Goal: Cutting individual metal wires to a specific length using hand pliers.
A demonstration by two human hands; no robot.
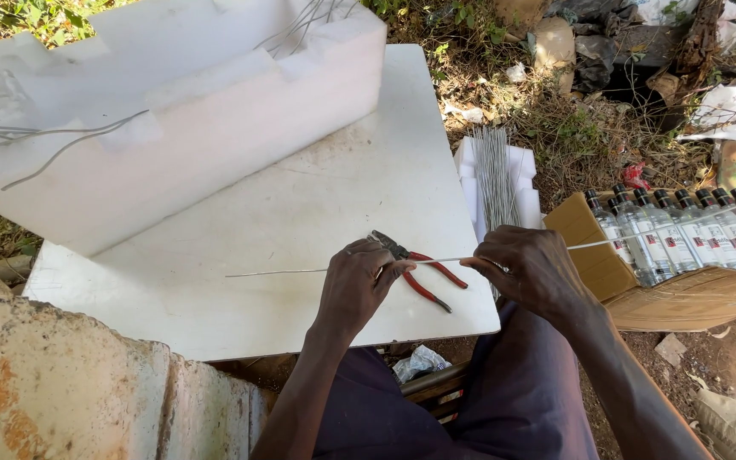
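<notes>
A long thin straight metal wire [283,272] runs across the white board [300,213] from left to right. My left hand [355,285] is closed around red-handled pliers [423,274], whose jaws sit at the wire near the board's front edge. My right hand [530,268] pinches the same wire just right of the pliers, and the wire's far end reaches out over the carton of bottles.
A large white foam block [172,111] with bent wires stuck in it lies on the board's back left. A bundle of straight wires [494,175] rests on white foam right of the board. An open cardboard carton [632,294] holds several clear bottles [675,230]. A stone block [61,383] is at front left.
</notes>
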